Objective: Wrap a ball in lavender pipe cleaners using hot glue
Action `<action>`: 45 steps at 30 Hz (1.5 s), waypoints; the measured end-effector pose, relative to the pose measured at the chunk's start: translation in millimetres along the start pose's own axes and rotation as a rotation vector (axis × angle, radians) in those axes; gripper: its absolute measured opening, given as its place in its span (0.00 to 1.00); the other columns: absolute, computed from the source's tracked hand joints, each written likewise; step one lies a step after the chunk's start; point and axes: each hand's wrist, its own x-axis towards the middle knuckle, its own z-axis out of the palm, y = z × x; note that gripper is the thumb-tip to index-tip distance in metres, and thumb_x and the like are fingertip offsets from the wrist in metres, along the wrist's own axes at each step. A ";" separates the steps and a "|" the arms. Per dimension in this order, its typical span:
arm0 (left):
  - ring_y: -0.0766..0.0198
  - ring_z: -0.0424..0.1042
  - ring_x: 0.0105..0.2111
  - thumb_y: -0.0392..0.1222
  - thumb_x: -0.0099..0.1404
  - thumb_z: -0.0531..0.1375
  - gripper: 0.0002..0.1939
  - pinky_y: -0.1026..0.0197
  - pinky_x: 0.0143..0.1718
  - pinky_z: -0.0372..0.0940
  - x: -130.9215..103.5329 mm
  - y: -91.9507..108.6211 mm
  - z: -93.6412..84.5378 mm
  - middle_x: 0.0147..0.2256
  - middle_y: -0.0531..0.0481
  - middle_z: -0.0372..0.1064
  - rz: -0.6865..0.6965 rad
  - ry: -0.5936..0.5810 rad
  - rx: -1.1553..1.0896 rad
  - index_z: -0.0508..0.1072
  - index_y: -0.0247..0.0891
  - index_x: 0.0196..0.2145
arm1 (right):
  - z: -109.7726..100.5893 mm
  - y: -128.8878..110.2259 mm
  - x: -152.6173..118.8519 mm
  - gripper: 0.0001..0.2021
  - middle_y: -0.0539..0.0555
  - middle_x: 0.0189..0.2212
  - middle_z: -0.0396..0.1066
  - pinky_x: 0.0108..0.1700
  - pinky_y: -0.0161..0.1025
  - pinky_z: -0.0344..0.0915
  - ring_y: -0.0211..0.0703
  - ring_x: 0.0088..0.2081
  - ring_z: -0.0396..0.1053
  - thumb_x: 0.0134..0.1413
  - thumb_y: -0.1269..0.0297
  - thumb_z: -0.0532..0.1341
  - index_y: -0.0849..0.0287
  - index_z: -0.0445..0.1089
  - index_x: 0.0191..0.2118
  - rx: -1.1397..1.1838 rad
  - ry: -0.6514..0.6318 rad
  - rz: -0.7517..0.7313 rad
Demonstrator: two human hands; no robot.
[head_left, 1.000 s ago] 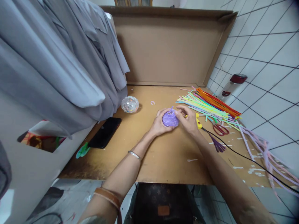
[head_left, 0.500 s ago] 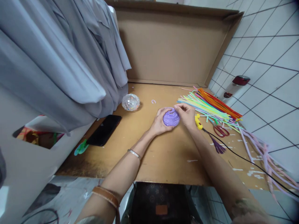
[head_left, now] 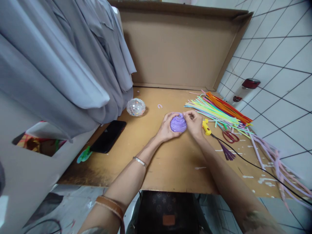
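Observation:
A round purple ball (head_left: 178, 124) of coiled strands sits above the middle of the wooden table. My left hand (head_left: 167, 127) wraps round its left side, thumb below and fingers over the top. At its upper right, my right hand (head_left: 192, 122) has its fingertips pinched together against the coil; whatever thin piece they hold is too small to make out. Just right of that hand lies a yellow glue gun (head_left: 207, 127) with a black cord. A clear, glittery ball (head_left: 136, 107) rests farther left.
Coloured pipe cleaners (head_left: 219, 112) lie at the right, near red-handled scissors (head_left: 230, 136) and a purple tassel (head_left: 227, 151). A black phone (head_left: 108, 136) is on the left, beside a grey cloth (head_left: 97, 58). Cardboard (head_left: 177, 48) stands behind; a bottle (head_left: 245, 90) is at the tiled wall.
My right hand has shifted slightly left and down along the purple ball's upper right edge. The small opening at the ball's top looks narrower. My left hand keeps its hold.

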 end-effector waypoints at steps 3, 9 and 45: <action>0.45 0.63 0.60 0.40 0.45 0.72 0.41 0.40 0.65 0.58 0.0 -0.7 0.3 0.57 0.40 0.62 0.002 -0.011 -0.008 0.65 0.43 0.57 | -1.7 1.6 -0.1 0.11 0.48 0.21 0.65 0.31 0.39 0.57 0.39 0.25 0.61 0.51 0.55 0.61 0.56 0.66 0.25 -0.093 -0.008 -0.046; 0.46 0.60 0.62 0.40 0.46 0.71 0.42 0.41 0.66 0.56 0.1 -1.6 0.0 0.58 0.40 0.60 -0.010 -0.037 -0.015 0.64 0.42 0.59 | -2.4 2.7 0.8 0.10 0.48 0.23 0.65 0.32 0.38 0.57 0.39 0.27 0.61 0.52 0.57 0.60 0.56 0.65 0.25 -0.181 -0.025 -0.114; 0.54 0.69 0.57 0.40 0.60 0.62 0.09 0.51 0.63 0.60 4.7 6.2 11.3 0.51 0.44 0.74 -0.394 0.380 -0.492 0.82 0.40 0.37 | -2.2 -4.6 -10.6 0.11 0.51 0.25 0.68 0.33 0.39 0.57 0.42 0.28 0.63 0.58 0.57 0.58 0.55 0.67 0.27 -0.282 -0.106 -0.266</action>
